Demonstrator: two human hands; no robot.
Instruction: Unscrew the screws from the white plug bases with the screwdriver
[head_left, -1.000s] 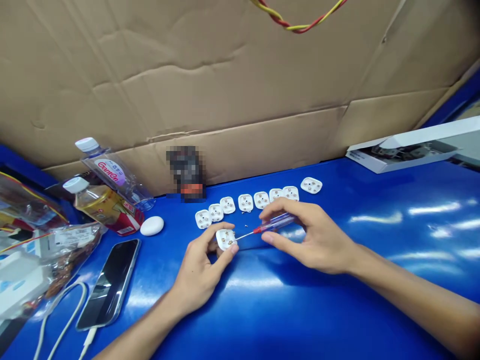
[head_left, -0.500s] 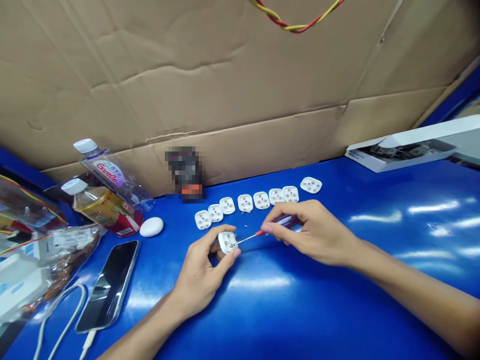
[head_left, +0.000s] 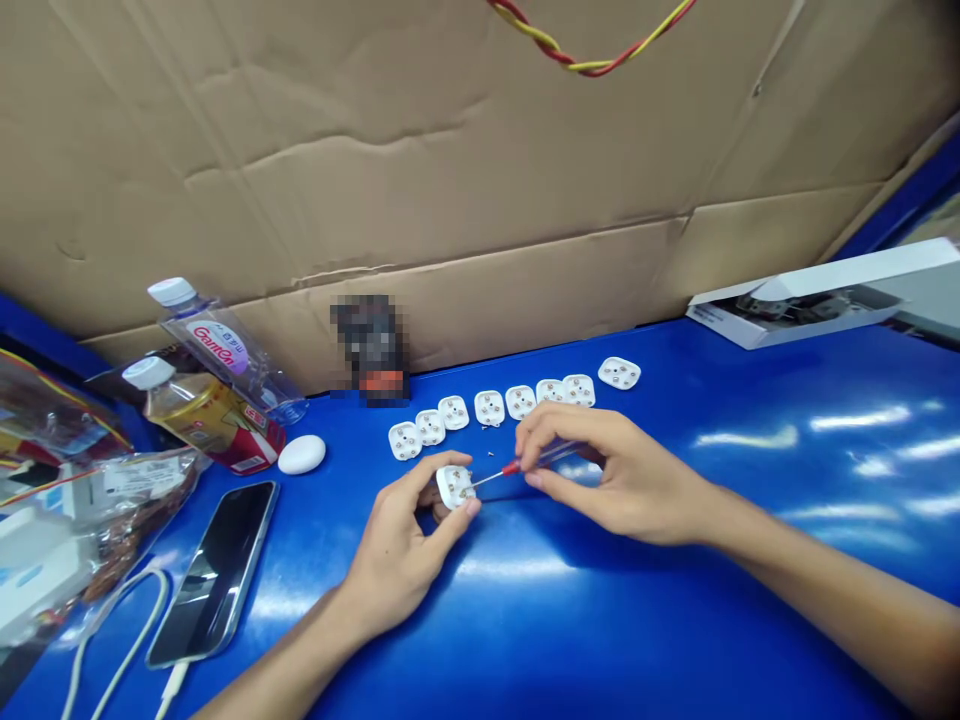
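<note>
**A slip of the blade is the chief hazard at the small, rounded-square white plastic housing (head_left: 452,485) with brass-coloured contacts**

The left hand (head_left: 397,545) pinches the housing by its edges, thumb nearest and fingers behind. The right hand (head_left: 622,485), just right of the housing, closes thumb and fingertips lightly around the slim screwdriver (head_left: 511,468) with a red collar and clear handle. Its thin metal shaft reaches the housing's inner face; the exact seat of the tip is too small to tell.

If the tip sits off-centre or is pushed at a slant, it could skid and jab the left thumb beside it. With only the edges gripped, the housing could twist under turning force. The tiny metal screws (head_left: 490,454), loose just beyond the housing, could be lost if a hand brushes them. The row of similar white plastic pieces (head_left: 489,408) behind them could be knocked too.

Far right of the housing, a long white cardboard box (head_left: 727,325) holds grey and dark parts, too indistinct to name. Well left, a crumpled clear plastic bag (head_left: 169,480) contains brownish material. Also left stand an amber drink bottle (head_left: 214,420) and a clear plastic bottle (head_left: 225,345), both capped; their fill is unclear.
</note>
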